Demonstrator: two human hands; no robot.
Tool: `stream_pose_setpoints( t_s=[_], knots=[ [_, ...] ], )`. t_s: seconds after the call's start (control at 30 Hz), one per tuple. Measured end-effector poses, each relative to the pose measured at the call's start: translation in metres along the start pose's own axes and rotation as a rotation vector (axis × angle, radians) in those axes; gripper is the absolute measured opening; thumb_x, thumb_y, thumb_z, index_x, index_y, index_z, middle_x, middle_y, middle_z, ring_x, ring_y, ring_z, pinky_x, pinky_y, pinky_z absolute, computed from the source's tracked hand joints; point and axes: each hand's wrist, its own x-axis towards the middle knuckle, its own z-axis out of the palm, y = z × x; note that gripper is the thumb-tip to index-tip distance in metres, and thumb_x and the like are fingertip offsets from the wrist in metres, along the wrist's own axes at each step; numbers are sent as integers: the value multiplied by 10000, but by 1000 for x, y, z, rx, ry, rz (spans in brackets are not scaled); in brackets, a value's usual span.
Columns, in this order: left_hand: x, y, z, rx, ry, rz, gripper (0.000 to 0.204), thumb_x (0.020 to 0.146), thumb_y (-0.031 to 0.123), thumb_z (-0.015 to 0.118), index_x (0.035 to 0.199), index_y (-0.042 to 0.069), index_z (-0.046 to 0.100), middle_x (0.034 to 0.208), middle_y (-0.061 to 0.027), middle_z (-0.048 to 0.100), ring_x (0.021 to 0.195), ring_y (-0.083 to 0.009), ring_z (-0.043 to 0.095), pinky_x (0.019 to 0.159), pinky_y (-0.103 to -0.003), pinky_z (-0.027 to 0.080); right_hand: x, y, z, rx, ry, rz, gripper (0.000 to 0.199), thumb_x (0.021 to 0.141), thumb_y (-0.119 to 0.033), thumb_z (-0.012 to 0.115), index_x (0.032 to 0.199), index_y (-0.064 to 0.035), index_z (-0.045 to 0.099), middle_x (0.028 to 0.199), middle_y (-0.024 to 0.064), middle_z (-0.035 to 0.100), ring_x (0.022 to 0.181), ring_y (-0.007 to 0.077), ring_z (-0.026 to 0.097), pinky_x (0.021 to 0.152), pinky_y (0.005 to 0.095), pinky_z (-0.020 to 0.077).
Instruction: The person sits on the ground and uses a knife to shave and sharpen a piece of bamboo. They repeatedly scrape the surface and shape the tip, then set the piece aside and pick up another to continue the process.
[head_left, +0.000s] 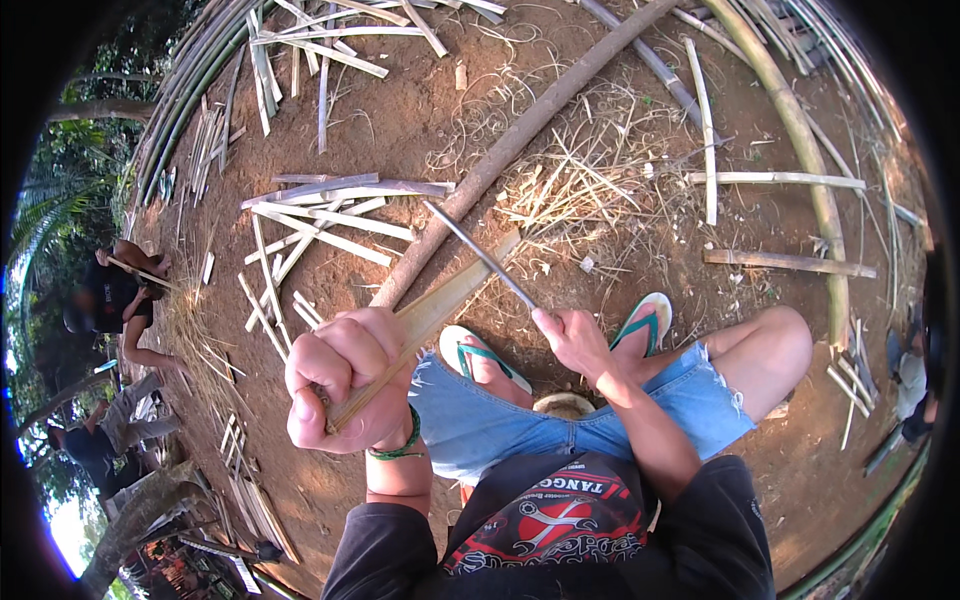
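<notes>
Clutching a flat tan bamboo strip (452,296) is my left hand (348,365); my right (580,345) grips a slender grey metal blade (484,256).

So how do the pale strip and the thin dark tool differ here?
The pale strip is broad and yellowish tan; the thin dark tool is narrow and grey. From the left hand, the strip slants up to the right; from the right hand, the tool slants up to the left. Both are long, hand-held, and cross each other in this view.
</notes>
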Motion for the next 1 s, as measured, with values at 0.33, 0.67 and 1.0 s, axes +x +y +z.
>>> stream_pose_setpoints(
  t_s=[0.33,0.67,1.0],
  knots=[
    [-1,-1,-6,4,-4,-12,343,930,384,449,698,145,369,545,-7,382,464,-140,322,464,-322,254,14,19,4,-38,-51,59,751,947,-651,464,624,19,569,550,166,564,550,314,598,570,450,453],
    [0,1,-3,-12,-11,-2,341,930,383,445,698,148,361,538,-6,364,470,-143,317,469,-320,248,28,59,16,-148,-6,246,781,923,-693,445,646,21,596,564,176,565,574,315,617,614,444,462],
    [2,2,-2,-18,1,-10,351,942,376,436,694,143,351,543,-3,366,479,-139,304,476,-322,246,39,87,21,-38,-90,485,810,898,-731,439,744,36,650,662,194,650,562,265,666,556,391,531]
  ],
)
